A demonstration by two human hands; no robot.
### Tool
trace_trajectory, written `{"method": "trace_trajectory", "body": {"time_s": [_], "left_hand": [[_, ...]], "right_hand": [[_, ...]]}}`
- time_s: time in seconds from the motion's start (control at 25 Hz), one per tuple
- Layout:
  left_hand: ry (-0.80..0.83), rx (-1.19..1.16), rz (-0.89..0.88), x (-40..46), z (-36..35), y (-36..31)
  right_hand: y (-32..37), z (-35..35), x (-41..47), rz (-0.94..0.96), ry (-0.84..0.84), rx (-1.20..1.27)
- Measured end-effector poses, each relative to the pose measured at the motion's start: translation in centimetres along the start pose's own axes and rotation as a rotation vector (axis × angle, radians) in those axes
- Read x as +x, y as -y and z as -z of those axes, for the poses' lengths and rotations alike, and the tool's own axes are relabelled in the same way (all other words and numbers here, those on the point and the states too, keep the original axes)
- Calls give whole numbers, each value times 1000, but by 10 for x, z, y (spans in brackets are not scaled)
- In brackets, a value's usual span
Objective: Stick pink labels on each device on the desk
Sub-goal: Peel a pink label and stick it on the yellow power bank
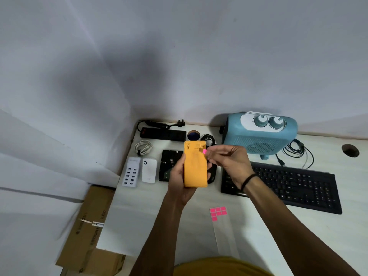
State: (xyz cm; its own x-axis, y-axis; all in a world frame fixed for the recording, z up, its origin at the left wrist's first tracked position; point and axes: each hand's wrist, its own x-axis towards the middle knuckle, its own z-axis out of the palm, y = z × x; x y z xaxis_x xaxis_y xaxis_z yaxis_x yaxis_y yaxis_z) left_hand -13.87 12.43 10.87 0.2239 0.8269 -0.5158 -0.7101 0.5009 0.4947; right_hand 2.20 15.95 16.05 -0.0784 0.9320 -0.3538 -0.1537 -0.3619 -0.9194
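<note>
My left hand (180, 180) grips a flat orange device (195, 166), held upright above the desk. My right hand (229, 160) pinches a small pink label (204, 151) at the device's upper right edge. A backing sheet with several pink labels (218, 212) lies on the white desk (151, 220) near me. Other devices sit on the desk: a white USB charging hub (131, 174), a white adapter (148, 170), a bare hard drive (169, 166), a black power strip (163, 134), a blue heater (258, 134) and a black keyboard (288, 186).
A coiled white cable (143, 147) lies by the wall, and black cables (296, 152) trail right of the heater. A cardboard box (89, 232) stands off the desk's left edge. A cable hole (350, 150) is at far right.
</note>
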Motion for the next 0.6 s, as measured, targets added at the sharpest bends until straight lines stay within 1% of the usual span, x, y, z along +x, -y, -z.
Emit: {"method": "trace_trajectory", "body": {"time_s": [0.16, 0.28, 0.4, 0.6], "left_hand": [[-46, 134, -46, 2, -3, 4], [-70, 193, -63, 5, -3, 7], [-76, 196, -77, 4, -7, 6], [-105, 213, -105, 1, -9, 3]], "right_hand": [[0, -1, -3, -34, -9, -177], [9, -1, -4, 14, -53, -351], [17, -5, -5, 79, -96, -502], [21, -15, -4, 131, -182, -618]]}}
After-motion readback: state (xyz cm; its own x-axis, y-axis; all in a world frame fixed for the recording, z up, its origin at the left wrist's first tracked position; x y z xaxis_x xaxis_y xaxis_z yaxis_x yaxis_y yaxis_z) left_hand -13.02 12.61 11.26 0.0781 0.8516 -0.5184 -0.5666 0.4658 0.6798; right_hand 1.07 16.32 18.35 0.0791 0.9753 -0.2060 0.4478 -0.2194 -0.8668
